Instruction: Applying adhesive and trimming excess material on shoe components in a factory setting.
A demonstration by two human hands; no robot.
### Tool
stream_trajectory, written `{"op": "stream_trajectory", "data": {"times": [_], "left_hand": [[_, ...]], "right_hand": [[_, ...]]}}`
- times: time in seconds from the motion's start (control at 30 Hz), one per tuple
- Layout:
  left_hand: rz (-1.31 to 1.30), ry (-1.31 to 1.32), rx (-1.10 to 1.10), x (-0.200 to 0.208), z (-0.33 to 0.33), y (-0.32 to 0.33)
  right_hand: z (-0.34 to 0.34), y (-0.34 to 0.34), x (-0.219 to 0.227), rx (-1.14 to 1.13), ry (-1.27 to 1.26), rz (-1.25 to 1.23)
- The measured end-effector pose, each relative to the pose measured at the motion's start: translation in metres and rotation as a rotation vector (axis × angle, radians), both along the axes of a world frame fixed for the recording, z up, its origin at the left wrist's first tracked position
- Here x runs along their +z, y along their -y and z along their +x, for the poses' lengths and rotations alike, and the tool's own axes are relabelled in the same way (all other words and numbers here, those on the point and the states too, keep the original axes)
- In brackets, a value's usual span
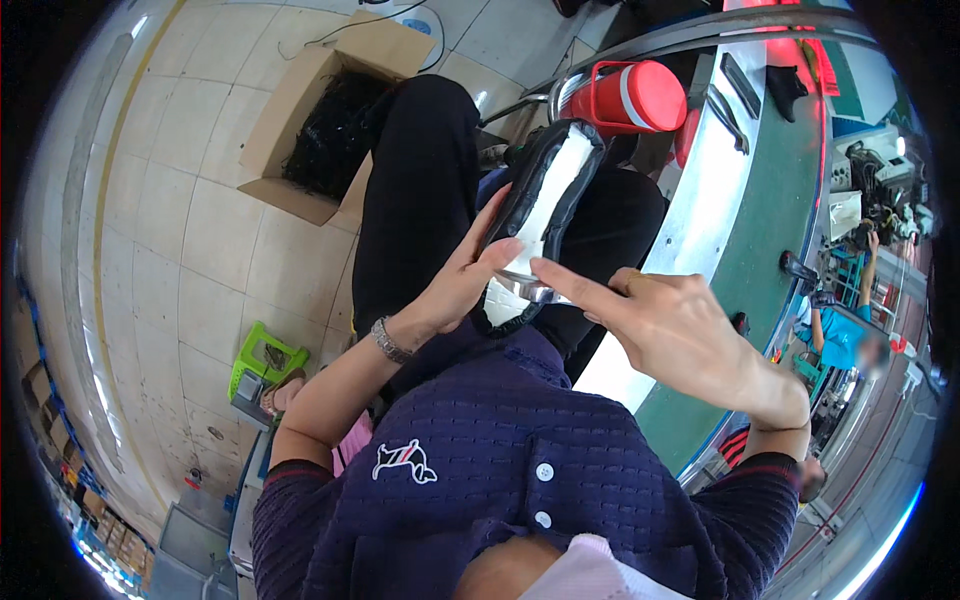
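My left hand [470, 265] grips a black shoe upper [520, 205] on its last, sole side up, above my lap. A long white insole [562, 180] runs down its middle, with the black edge folded in around it. The left thumb presses on the white surface. My right hand [665, 325] comes in from the right, its index fingertip touching the insole near the left thumb. Beneath that finger is a shiny metal piece [535, 290], crossing the shoe's narrower part. Whether the metal belongs to a tool is unclear. The other right fingers are curled, their insides hidden.
An open cardboard box [270, 150] with black pieces inside stands on the floor to the left. A red lidded jug [640, 97] is beyond my knees. To the right runs a green conveyor belt [735, 270] with a white edge, carrying dark shoe parts. A green stool [262, 355] stands left.
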State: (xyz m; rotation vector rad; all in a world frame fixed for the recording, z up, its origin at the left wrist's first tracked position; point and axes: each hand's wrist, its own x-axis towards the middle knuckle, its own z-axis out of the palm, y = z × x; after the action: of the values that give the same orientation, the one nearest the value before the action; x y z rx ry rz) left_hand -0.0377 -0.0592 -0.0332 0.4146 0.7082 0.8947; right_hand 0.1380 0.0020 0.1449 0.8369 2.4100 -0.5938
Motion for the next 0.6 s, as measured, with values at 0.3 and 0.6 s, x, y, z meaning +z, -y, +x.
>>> {"op": "stream_trajectory", "data": {"times": [0.3, 0.6], "left_hand": [[-0.205, 0.434, -0.143, -0.013, -0.025, -0.002], [0.038, 0.043, 0.036, 0.001, -0.004, 0.016]], "right_hand": [[-0.009, -0.008, -0.026, -0.052, -0.17, 0.161], [-0.011, 0.003, -0.027, -0.19, -0.361, 0.132]]}}
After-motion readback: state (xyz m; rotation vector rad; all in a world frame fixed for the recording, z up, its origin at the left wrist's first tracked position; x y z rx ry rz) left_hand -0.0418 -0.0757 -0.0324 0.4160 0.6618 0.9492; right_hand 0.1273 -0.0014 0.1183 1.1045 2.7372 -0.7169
